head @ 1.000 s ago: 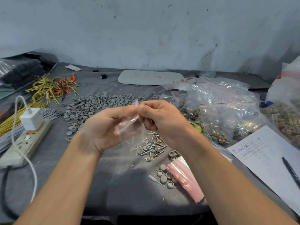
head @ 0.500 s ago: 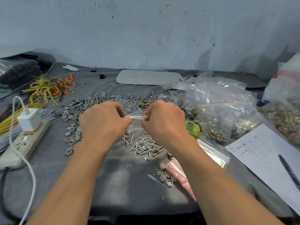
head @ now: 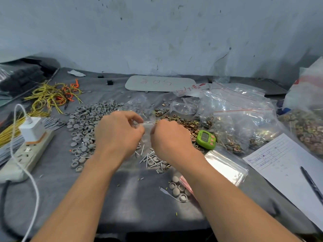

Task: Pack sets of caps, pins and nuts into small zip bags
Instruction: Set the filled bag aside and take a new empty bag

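Clear little zip bag (head: 147, 126) sits right between both hands, its top edge pinched at one end by the left hand's (head: 118, 135) curled fingers and at the other by the right hand's (head: 172, 139). Red scrawl on the grey plate (head: 160, 83) at the back looks like "505", can't swear to it.

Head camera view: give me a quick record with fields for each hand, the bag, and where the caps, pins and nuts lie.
left hand: pinches the top edge of the small zip bag
right hand: pinches the same edge from the other side
small zip bag: clear, held between both hands above the table
grey caps: loose pile left of the hands
pins: small heap below the hands
nuts: brass-coloured pile beyond the right hand, beside the green timer
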